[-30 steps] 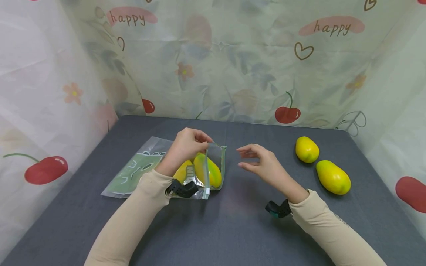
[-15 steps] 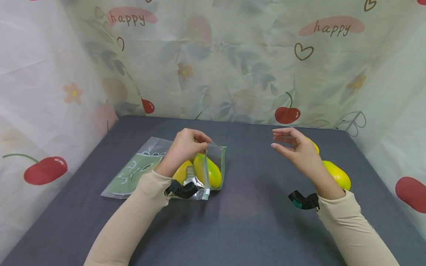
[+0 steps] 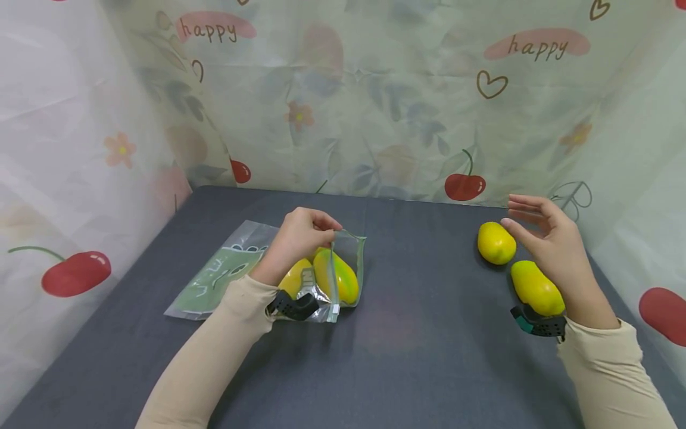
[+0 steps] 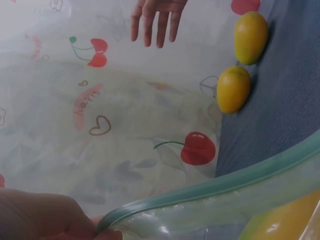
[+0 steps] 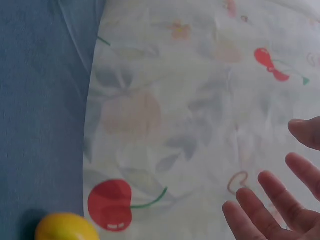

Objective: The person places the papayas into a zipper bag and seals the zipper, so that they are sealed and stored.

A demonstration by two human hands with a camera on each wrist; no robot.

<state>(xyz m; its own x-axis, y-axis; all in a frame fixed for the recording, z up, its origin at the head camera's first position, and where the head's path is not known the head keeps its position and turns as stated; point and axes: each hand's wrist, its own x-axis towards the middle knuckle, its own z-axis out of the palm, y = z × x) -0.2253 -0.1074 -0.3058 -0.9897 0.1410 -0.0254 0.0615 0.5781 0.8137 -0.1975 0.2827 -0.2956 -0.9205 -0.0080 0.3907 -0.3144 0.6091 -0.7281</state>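
Observation:
My left hand pinches the top edge of the mouth of a clear zip bag with a green print. Inside the bag lie yellow mangoes, partly covered by my wrist; how many I cannot tell. In the left wrist view, the bag's green rim curves away from the pinching fingers. Two loose mangoes, a farther one and a nearer one, rest on the right of the table. Above and to the right of them hovers my right hand, fingers spread apart and holding nothing.
A dark grey cloth covers the table. Printed curtains hang close behind it and along both sides. At the bag's near corner sits its zip slider.
My right hand has travelled right from near the bag, passing over the loose mangoes to their right side. My left hand keeps its pinch on the bag, almost unmoved.

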